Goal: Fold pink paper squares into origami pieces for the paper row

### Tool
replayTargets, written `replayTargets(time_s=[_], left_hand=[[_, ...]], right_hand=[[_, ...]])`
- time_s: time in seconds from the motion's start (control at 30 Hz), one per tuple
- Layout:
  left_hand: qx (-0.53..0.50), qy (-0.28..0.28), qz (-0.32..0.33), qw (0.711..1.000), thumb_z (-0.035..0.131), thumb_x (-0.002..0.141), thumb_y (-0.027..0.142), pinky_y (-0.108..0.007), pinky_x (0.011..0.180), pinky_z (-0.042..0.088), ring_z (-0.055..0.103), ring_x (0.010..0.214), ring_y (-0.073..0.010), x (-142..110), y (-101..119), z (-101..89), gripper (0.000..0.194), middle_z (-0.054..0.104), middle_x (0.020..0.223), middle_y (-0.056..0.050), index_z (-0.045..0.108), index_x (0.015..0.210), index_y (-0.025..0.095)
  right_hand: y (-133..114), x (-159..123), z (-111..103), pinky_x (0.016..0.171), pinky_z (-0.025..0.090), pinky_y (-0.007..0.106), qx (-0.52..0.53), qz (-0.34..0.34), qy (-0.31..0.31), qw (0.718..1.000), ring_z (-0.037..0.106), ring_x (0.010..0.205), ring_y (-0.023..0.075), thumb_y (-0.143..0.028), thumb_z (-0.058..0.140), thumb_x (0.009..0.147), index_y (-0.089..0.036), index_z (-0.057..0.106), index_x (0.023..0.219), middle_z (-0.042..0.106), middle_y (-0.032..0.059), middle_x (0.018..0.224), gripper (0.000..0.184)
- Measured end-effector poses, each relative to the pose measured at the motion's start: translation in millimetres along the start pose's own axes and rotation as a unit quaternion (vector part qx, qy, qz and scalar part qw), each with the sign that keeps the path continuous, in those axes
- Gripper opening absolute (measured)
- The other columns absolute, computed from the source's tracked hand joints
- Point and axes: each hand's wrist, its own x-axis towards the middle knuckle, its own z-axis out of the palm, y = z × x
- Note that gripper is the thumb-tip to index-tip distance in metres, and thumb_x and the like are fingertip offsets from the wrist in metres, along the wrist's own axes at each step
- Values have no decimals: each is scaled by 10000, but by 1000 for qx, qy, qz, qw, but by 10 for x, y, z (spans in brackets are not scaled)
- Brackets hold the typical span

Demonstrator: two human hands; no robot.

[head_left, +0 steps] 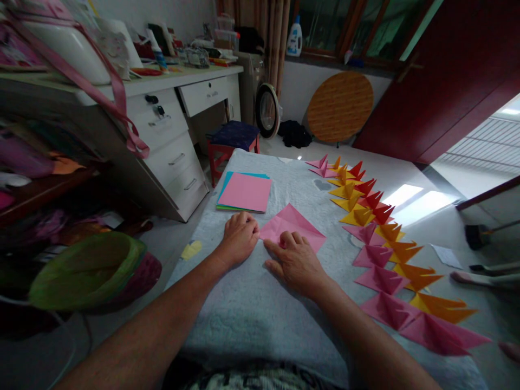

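Observation:
A creased sheet of pink origami paper (290, 222) lies on the cloth-covered table in front of me, one corner pointing away. My left hand (240, 237) is closed at the sheet's left corner, thumb and fingers pinched together on it. Across the sheet's near part lies my right hand (294, 260), its fingers spread and pressing the paper down. The near corner is hidden beneath that hand. Just beyond my left hand sits a stack of square paper (246, 192), pink on top with blue and green edges showing below.
Rows of folded paper cranes (382, 276) in pink, yellow, red and orange line the table's right side. A bin with a green liner (89, 271) stands on the floor at left. Behind are a stool (233, 135) and a white desk (166, 135).

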Motion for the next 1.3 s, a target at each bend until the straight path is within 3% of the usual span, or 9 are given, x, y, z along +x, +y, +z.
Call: replayTargets(time_s=[0.47,0.73,0.9,1.03,1.3], left_hand=[[-15,-11,-20,1000,546,832,189,-433,952,404,519,1061,-267,33,-122,-88,84,592,1067,-74,627,847,204],[-70,-10,-11,997,478,807,113,-447,998,398,518,1104,-257,44,-127,-106,249,593,1074,-51,671,908,235],[-74,-35,24,996,527,846,185,-468,1026,376,506,1133,-258,21,-87,-97,174,582,1109,-48,692,878,229],[-62,-22,30,997,611,844,264,-461,1018,388,506,1128,-263,15,-91,-59,81,585,1115,-57,665,871,209],[-47,-15,17,999,620,831,229,-462,999,394,511,1102,-267,19,-70,-38,35,586,1110,-64,639,821,201]], right_hand=[[27,36,76,862,369,400,15,-9,18,1000,480,984,277,-590,499,951,-333,568,1353,557,98,1065,482],[24,50,83,849,363,399,3,-8,13,1000,477,976,283,-625,479,944,-341,567,1361,560,103,1060,512],[23,48,91,853,366,402,7,-9,18,1000,478,986,287,-636,475,941,-342,564,1362,557,102,1058,521],[14,47,102,851,367,400,4,0,22,1000,477,987,285,-609,496,944,-324,557,1365,565,102,1066,511],[-36,56,95,853,367,398,12,-8,26,1000,478,989,273,-551,534,946,-284,581,1299,572,92,1093,445]])
